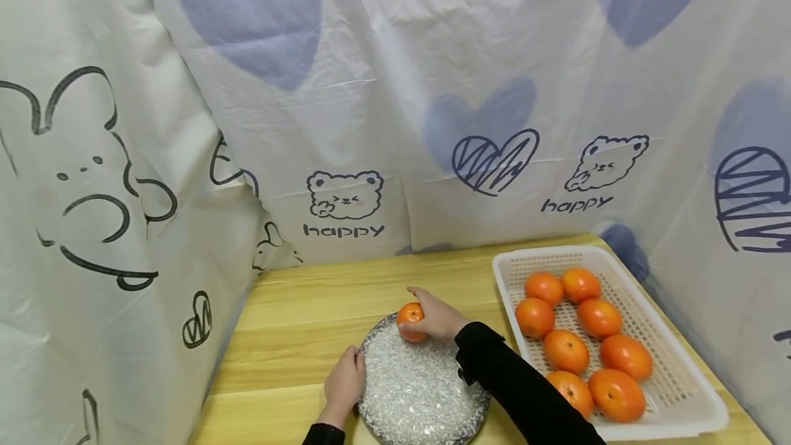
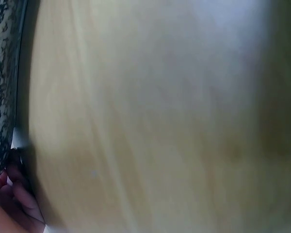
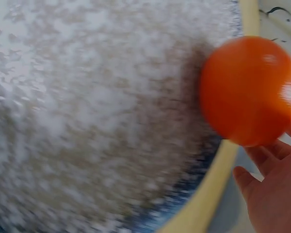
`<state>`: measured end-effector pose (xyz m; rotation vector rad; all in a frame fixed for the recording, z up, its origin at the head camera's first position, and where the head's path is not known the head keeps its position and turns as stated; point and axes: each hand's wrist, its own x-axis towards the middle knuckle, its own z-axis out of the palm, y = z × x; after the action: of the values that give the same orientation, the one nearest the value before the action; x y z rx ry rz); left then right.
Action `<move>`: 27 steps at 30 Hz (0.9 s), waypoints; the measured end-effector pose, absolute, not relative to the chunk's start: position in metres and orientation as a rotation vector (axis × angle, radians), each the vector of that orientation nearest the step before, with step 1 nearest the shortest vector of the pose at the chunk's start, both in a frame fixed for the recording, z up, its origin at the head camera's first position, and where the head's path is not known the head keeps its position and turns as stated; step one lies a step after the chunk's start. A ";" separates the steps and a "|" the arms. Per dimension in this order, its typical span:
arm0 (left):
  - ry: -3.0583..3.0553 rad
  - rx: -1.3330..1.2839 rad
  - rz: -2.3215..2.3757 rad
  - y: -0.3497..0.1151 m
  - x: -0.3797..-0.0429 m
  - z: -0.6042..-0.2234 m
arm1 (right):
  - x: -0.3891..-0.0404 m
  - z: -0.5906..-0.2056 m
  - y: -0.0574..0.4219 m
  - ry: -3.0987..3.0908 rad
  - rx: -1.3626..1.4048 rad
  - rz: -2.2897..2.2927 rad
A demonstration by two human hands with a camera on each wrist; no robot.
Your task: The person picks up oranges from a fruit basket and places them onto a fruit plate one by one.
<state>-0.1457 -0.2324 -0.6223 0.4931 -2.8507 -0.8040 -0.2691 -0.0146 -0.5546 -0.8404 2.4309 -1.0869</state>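
A round, speckled grey-white plate (image 1: pixel 420 390) with a dark rim lies on the table in the head view. My left hand (image 1: pixel 346 384) grips its left edge; in the left wrist view the fingers (image 2: pixel 20 194) meet the dark speckled rim (image 2: pixel 2 97). At the plate's far edge, my right hand (image 1: pixel 437 318) holds a glossy orange (image 1: pixel 410 312) between thumb and fingers. The right wrist view shows this orange (image 3: pixel 250 90) large over the plate's rim area, the right hand (image 3: pixel 276 187) beside it and part of the grip hidden behind the fruit.
To the right stands a white perforated plastic basket (image 1: pixel 680 400) with several oranges (image 1: pixel 566 351) inside. The yellow wood-grain table (image 1: pixel 296 314) is bordered behind and at the sides by printed white cloth (image 1: pixel 395 115). My right sleeve (image 1: pixel 519 383) passes close to the basket's left wall.
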 end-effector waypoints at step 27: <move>-2.859 0.493 -0.808 -0.233 -0.149 -0.621 | -0.286 -0.437 0.148 2.819 -0.819 -0.714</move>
<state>-0.1487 -0.2332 -0.6210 0.4926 -2.8589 -0.8083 -0.2860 0.1478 -0.4373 -0.8189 2.8190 -0.7137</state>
